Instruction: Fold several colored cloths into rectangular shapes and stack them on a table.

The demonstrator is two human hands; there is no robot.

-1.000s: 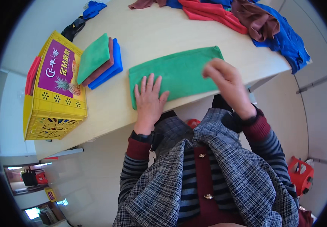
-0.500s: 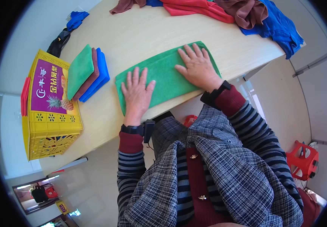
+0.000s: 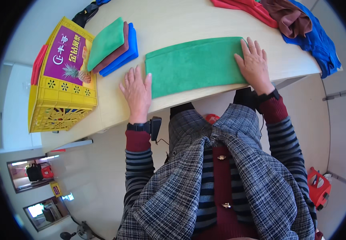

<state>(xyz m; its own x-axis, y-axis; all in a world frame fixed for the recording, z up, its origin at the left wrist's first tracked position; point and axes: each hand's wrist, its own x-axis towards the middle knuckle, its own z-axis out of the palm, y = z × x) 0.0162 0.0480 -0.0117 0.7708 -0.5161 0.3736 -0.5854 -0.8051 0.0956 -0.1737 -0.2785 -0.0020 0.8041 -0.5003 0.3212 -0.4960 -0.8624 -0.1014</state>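
On the surface (image 3: 189, 24) both hands have slid apart to the green cloth's (image 3: 193, 66) ends; left hand (image 3: 137, 94) and right hand (image 3: 255, 64) lie flat and open, gripping nothing; the fold looks smoothed.

A green cloth (image 3: 195, 66) lies flat, folded into a long rectangle. It sits along the bench's near edge, lengthwise, slightly skewed.

Pale wooden table (image 3: 189, 18): green cloth (image 3: 193, 66), folded stack (image 3: 113, 46), yellow crate (image 3: 61, 80), clothes pile (image 3: 297, 24).
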